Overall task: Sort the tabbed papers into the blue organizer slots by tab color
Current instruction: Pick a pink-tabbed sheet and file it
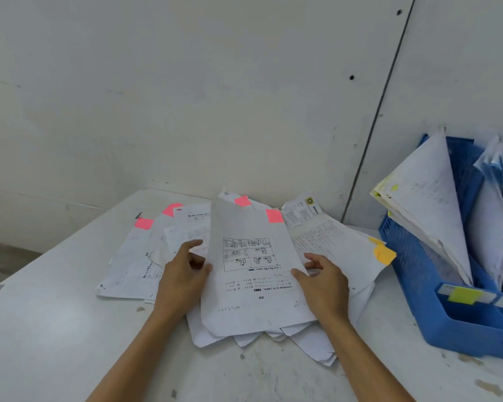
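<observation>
pink-tabbed paper point(253, 271) is pinched at both side edges, thumbs on top and fingers behind it, by the left hand point(183, 277) and right hand point(324, 288), its far end raised off the loose pile point(334, 242). sheets under it may cling and ride along; in the blue organizer point(413, 256), the yellow-tabbed stack point(424, 192) marks a wrong slot.

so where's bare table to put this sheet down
Bare table left of the paper pile, and along the near edge in front of it. Crowded in the middle and right, where the pile nears the blue organizer.
</observation>
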